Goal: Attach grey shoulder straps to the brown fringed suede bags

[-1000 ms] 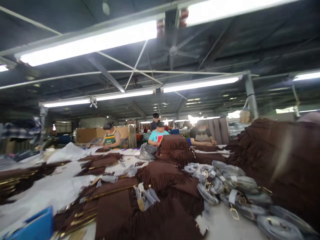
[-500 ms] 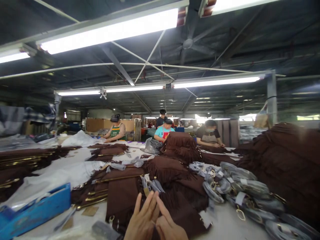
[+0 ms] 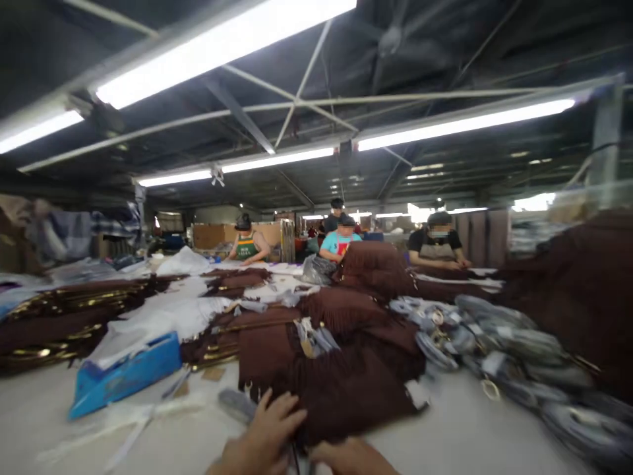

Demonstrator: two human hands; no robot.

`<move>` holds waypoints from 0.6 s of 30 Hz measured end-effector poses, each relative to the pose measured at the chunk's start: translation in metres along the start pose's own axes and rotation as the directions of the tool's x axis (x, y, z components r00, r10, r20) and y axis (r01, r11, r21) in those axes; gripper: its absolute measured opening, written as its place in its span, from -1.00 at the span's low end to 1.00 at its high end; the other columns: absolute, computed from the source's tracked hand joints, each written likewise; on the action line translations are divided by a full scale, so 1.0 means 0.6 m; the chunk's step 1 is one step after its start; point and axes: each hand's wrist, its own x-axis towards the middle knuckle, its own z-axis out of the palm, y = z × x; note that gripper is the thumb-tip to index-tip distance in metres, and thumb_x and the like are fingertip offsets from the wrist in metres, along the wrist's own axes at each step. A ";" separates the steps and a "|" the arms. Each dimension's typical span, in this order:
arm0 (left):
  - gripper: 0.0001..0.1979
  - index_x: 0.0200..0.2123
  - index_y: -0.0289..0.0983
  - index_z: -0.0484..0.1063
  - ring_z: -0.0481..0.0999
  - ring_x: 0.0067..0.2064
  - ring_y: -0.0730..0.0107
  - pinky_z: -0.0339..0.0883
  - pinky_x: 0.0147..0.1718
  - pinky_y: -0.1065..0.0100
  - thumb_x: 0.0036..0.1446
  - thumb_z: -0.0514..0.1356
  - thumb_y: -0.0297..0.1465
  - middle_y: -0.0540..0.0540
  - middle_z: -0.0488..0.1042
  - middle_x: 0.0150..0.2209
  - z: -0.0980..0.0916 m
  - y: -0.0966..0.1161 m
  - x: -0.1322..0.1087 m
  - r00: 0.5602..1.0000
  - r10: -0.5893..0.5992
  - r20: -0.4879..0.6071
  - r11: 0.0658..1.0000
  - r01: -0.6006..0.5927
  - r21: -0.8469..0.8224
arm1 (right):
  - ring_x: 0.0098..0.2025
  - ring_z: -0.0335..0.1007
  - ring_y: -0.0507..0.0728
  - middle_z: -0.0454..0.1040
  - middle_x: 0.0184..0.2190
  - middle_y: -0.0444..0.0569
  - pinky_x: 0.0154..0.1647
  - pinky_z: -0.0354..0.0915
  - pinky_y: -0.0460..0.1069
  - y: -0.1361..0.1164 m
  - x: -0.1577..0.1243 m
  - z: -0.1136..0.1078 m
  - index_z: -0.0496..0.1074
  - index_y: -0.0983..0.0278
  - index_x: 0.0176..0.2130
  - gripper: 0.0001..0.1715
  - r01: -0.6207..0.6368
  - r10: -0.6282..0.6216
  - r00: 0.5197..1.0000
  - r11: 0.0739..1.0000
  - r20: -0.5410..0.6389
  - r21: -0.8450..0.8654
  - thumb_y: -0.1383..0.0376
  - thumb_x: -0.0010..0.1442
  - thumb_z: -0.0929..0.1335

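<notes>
My left hand (image 3: 270,425) reaches in at the bottom centre with its fingers spread, by the near edge of a brown fringed bag (image 3: 356,389). Beside it, my right hand (image 3: 353,456) is blurred and partly cut off by the lower edge; its fingers are curled together. A thin dark strip (image 3: 295,458) shows between the hands, and I cannot make out what the right fingers hold. A grey wrapped piece (image 3: 237,404) lies left of my left hand. On the bag rests a plastic-wrapped bundle with a tag (image 3: 316,338).
A blue holder (image 3: 131,375) stands at left on the white table (image 3: 173,445). Grey plastic-wrapped coils with gold buckles (image 3: 494,369) lie at right, before a big brown heap (image 3: 583,290). More brown pieces with gold zips (image 3: 79,297) lie at left. Several people work across the table.
My hands, with fingers pointing up and touching before, have lowered and moved apart. The right fingers have curled. The view has tilted and turned, shifting the scene.
</notes>
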 end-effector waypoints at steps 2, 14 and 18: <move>-0.21 0.31 -0.06 0.09 0.10 0.35 0.00 -0.17 0.29 -0.26 -0.01 0.13 -0.57 -0.15 0.14 0.35 0.004 0.013 -0.017 1.000 -0.011 -0.013 0.999 0.010 -0.054 | -0.33 0.53 0.13 0.63 -0.33 -0.17 -0.35 0.29 -0.08 -0.016 -0.030 0.013 0.51 0.03 -0.10 -0.65 0.017 -0.012 0.997 0.998 0.082 -0.059 0.36 0.11 0.41; -0.59 0.00 -0.24 0.45 0.45 0.11 0.24 0.33 0.09 0.28 0.14 0.06 -0.66 -0.13 0.46 0.14 0.030 0.014 0.019 0.987 0.128 -0.096 0.989 -0.120 0.092 | -0.31 0.58 0.20 0.65 -0.31 -0.05 -0.44 0.24 -0.06 -0.047 0.028 0.038 0.49 0.15 -0.17 -0.83 0.020 0.063 0.981 0.906 0.182 -0.424 0.18 0.25 0.33; -0.84 -0.19 -0.27 0.46 0.48 0.04 0.30 0.32 0.00 0.30 0.29 0.08 -0.52 -0.11 0.55 -0.01 0.018 0.028 0.023 0.981 0.148 -0.122 0.977 -0.126 0.171 | -0.25 0.58 0.28 0.64 -0.31 0.04 -0.36 0.28 -0.02 0.030 -0.023 -0.025 0.50 0.19 -0.27 -0.83 -0.160 0.248 0.956 0.891 0.159 -0.425 0.37 0.17 0.31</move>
